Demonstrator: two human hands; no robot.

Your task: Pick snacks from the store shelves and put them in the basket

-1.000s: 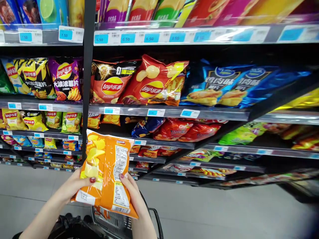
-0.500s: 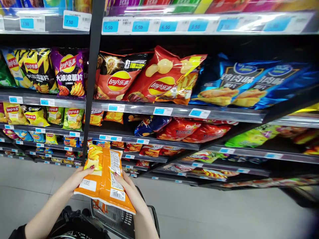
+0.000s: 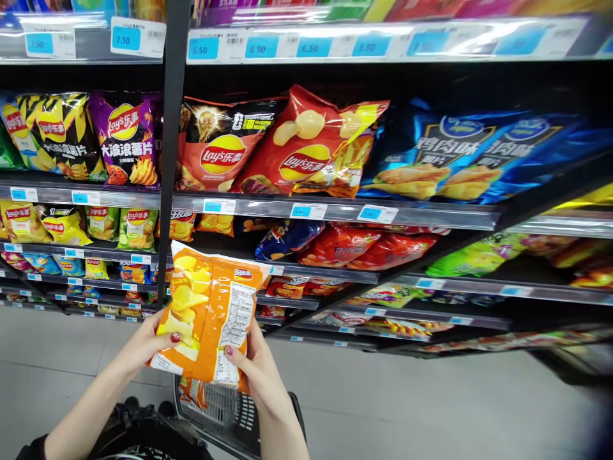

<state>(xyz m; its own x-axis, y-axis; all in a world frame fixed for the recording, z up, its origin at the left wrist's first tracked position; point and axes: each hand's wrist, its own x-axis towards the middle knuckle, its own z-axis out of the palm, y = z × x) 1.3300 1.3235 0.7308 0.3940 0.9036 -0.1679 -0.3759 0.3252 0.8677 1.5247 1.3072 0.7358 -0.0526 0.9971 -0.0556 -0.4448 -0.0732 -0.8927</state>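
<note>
An orange bag of chips [image 3: 204, 319] is held up in front of me, its printed back with a white text panel facing me. My left hand [image 3: 157, 340] grips its lower left side, thumb lying across the front. On the lower right side, my right hand [image 3: 249, 358] closes round the edge, thumb pressed on the text panel. The other fingers of both hands are mostly hidden behind the bag. Just below it is a dark shopping basket [image 3: 225, 415] with slotted walls, and an orange bag [image 3: 193, 391] shows inside.
Shelves of chip bags fill the view ahead. A red bag [image 3: 306, 144], a purple bag [image 3: 125, 140] and blue bags [image 3: 431, 156] stand on the large shelf, above a price-tag rail [image 3: 268, 207]. A dark upright post [image 3: 171, 128] divides the shelving. Grey floor tiles [image 3: 383, 409] lie below.
Both hands have tilted the orange bag up, so its top edge is higher and more of its back faces me. The view has shifted slightly to the right.
</note>
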